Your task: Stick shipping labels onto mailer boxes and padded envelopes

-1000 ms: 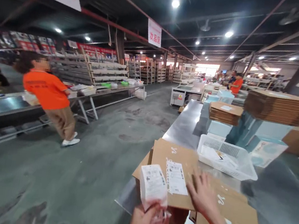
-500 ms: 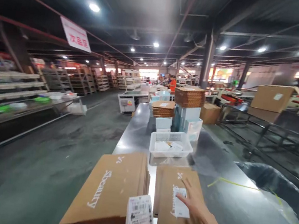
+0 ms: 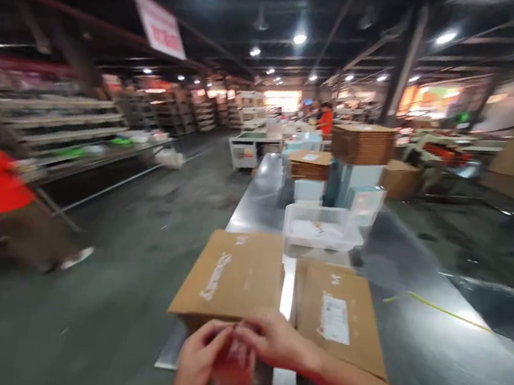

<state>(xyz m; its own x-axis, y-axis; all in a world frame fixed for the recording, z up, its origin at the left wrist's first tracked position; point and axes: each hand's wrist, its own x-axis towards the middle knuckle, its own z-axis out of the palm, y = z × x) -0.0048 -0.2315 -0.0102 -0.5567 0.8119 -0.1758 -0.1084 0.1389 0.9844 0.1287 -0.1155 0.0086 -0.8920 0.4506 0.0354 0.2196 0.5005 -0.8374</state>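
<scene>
"What have you got?"

"A pink, shiny plastic packet (image 3: 233,375), its outline blurred, just below my fingertips. My left grip (image 3: 197,360) and right grip (image 3: 275,343) are both pinched closed on its upper end."

"Around them?"

"Just ahead, a squared brown cardboard pile (image 3: 238,273) with white lettering; ahead and right, a second cardboard pile (image 3: 364,318) wearing a white paper label (image 3: 335,320). Farther forward, a white plastic basket (image 3: 321,234) sits on the smooth, gleaming metal desk (image 3: 411,357)."

"Any change?"

"Earlier I had my right grip spread over that second pile; now it's joined the left."

"Pose?"

"Both turned inward, fingers curled, right forearm slanting from lower right."
</scene>
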